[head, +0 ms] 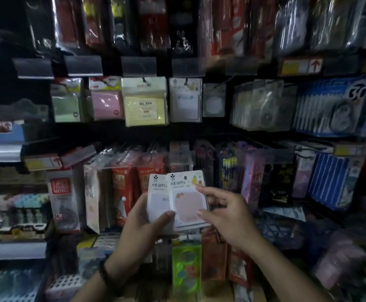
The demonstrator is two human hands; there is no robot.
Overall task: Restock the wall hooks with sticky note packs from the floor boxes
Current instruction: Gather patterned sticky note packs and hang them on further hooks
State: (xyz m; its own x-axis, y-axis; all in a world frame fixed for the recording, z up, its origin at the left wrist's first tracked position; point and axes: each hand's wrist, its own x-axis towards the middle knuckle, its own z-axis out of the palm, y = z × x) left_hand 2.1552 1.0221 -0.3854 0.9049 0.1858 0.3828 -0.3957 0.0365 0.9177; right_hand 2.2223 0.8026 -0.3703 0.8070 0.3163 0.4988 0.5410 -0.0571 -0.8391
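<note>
The two white paper sticky note packs (pixel 184 201) I hold wear glossy clear plastic, as does the yellow hanging pack (pixel 145 105).

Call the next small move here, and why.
Likely: the right hand peels the pink pack off the second pack in the left hand and raises it toward the matching hung pack above. Both packs are fanned together in the two hands, and the same white header hangs in the middle row.
</note>
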